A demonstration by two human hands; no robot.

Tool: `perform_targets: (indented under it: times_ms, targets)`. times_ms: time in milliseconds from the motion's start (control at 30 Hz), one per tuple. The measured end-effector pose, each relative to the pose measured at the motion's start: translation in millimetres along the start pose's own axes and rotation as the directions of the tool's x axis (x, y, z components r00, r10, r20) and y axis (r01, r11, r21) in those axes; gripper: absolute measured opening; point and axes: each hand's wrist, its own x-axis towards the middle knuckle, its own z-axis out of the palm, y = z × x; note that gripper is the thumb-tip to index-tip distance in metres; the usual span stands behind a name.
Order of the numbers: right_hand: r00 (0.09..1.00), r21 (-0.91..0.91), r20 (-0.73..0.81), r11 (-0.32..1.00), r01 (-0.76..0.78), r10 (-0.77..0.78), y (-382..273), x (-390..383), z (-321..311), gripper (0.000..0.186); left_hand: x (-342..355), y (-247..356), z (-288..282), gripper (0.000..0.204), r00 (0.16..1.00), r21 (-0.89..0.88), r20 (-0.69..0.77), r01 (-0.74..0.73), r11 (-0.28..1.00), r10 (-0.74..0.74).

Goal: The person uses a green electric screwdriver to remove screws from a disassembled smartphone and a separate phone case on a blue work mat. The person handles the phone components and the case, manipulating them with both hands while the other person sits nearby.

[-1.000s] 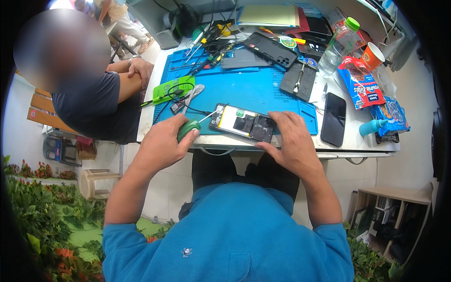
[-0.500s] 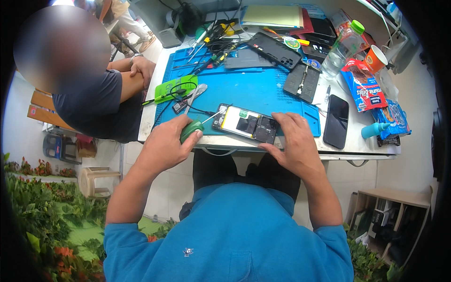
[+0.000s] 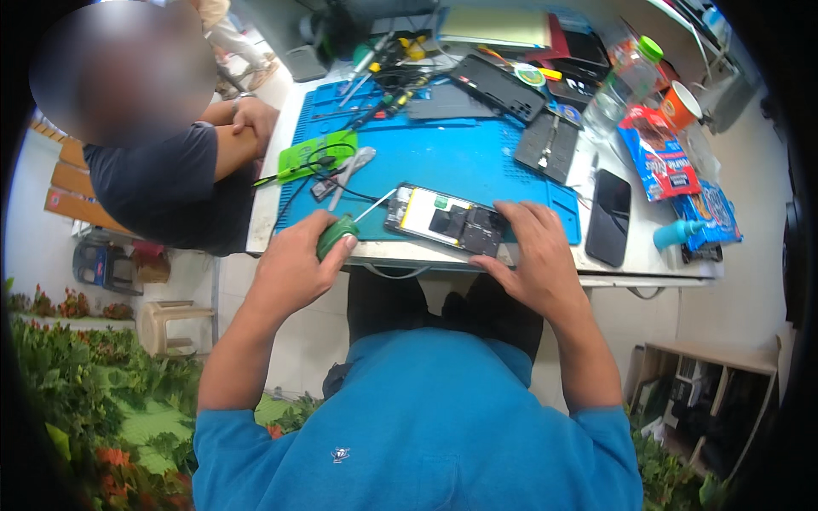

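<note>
My left hand is closed on a green-handled screwdriver; its thin shaft reaches to the top left corner of an opened phone, whose white battery and dark inner parts show. My right hand grips the phone's right end by the front edge of the blue mat. Above my left hand are a flat silver tool, a small dark part with a cable and a green flat packet. A black phone lies right of my right hand.
A seated person is at the left. The desk holds tangled tools, phone housings, a water bottle, an orange cup, snack bags and a teal dropper bottle. A low shelf stands lower right.
In the last half second the screwdriver's tip has risen slightly to the phone's upper left edge, and my left hand has shifted a little left. My right hand's grip looks the same.
</note>
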Motion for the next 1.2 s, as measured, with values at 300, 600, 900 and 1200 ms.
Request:
perform_targets:
  times_ms: [300,600,900,1200]
  targets:
    - [0.990,0.048,-0.117,0.995,0.089,-0.083,-6,4,-6,0.096,10,35,-16,0.040,0.946,-0.067,0.155,-0.277,0.959,0.284]
    - [0.918,0.487,0.166,0.839,0.242,-0.361,-44,-23,-50,0.020,16,54,-44,0.059,0.649,-0.207,0.417,-0.613,0.762,0.636]
    - [0.920,0.734,0.218,0.677,0.066,-0.326,-71,-54,-51,0.016,8,51,-49,0.060,0.518,-0.324,0.542,-0.598,0.733,0.662]
    - [0.932,0.695,0.358,0.683,-0.224,-0.059,-80,-36,-44,0.012,6,50,-37,0.064,0.589,-0.193,0.448,-0.671,0.716,0.673]
